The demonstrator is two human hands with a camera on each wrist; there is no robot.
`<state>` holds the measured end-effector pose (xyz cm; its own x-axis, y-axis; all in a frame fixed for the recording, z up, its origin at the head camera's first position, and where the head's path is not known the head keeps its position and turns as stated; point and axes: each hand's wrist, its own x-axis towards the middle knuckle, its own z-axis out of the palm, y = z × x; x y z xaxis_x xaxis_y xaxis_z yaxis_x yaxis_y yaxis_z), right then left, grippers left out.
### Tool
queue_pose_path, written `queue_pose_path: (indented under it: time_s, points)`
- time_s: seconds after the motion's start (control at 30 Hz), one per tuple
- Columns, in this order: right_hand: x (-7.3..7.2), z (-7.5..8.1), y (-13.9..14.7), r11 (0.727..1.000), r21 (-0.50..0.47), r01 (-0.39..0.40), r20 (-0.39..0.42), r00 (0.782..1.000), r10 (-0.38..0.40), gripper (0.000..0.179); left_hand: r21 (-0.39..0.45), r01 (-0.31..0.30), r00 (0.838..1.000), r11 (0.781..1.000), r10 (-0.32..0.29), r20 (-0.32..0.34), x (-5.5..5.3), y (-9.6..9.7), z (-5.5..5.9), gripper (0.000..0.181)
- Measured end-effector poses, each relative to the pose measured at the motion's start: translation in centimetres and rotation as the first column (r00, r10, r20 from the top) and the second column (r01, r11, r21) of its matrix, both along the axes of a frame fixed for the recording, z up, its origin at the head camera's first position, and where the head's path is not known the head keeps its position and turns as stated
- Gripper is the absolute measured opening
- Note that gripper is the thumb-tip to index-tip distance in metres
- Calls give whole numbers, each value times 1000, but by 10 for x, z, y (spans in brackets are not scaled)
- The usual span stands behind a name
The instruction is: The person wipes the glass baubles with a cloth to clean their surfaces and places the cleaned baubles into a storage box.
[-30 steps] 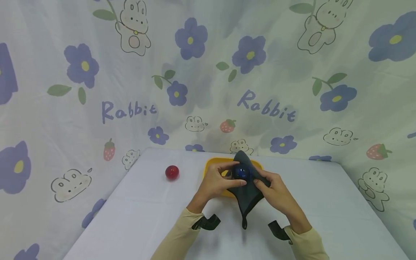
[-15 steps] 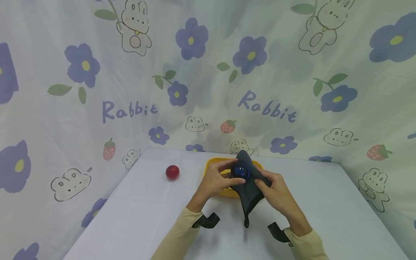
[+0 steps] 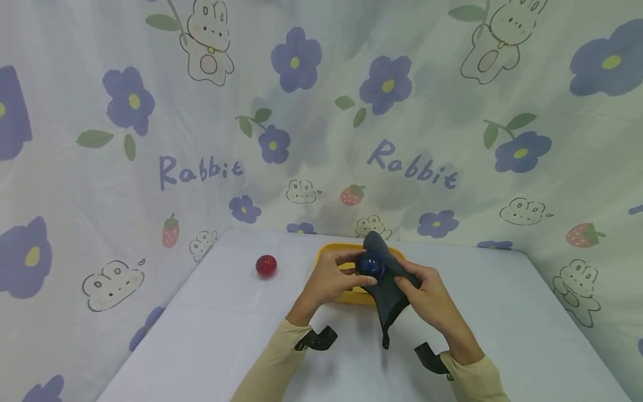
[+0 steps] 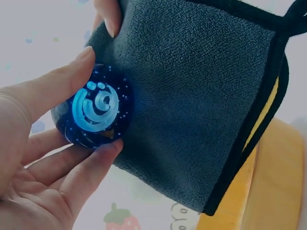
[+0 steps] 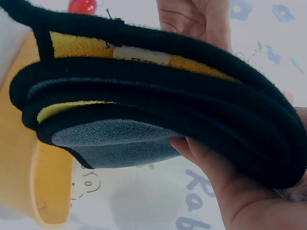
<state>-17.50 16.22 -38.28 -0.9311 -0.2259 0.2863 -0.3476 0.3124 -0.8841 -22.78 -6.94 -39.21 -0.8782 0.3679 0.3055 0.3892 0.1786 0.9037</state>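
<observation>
Pinching blue ball [image 3: 370,264]; bkdrp [image 3: 321,139]: "Rabbit".

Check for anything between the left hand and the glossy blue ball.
Nothing visible: the fingers of the left hand grip the glossy blue ball; the folded grey fabric cloth is behind it in the left wrist view.

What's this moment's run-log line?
left hand: pinches glossy blue ball | right hand: grips folded gray towel | red ball: on white table, left of yellow container
</observation>
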Motion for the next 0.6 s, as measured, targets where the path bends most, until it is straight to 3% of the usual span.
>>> queue_pose_path:
  time_s: [0.43, 0.6]
  points:
    - [-1, 1, 4, 999, -37, -20, 33, 999, 21, 48, 13, 19, 999, 1000, -20, 31, 0, -5, 1, 59]
    - [-2, 5, 12, 998, -57, 9, 52, 999, -7, 48, 17, 20, 999, 1000, -20, 35, -5, -8, 0, 56]
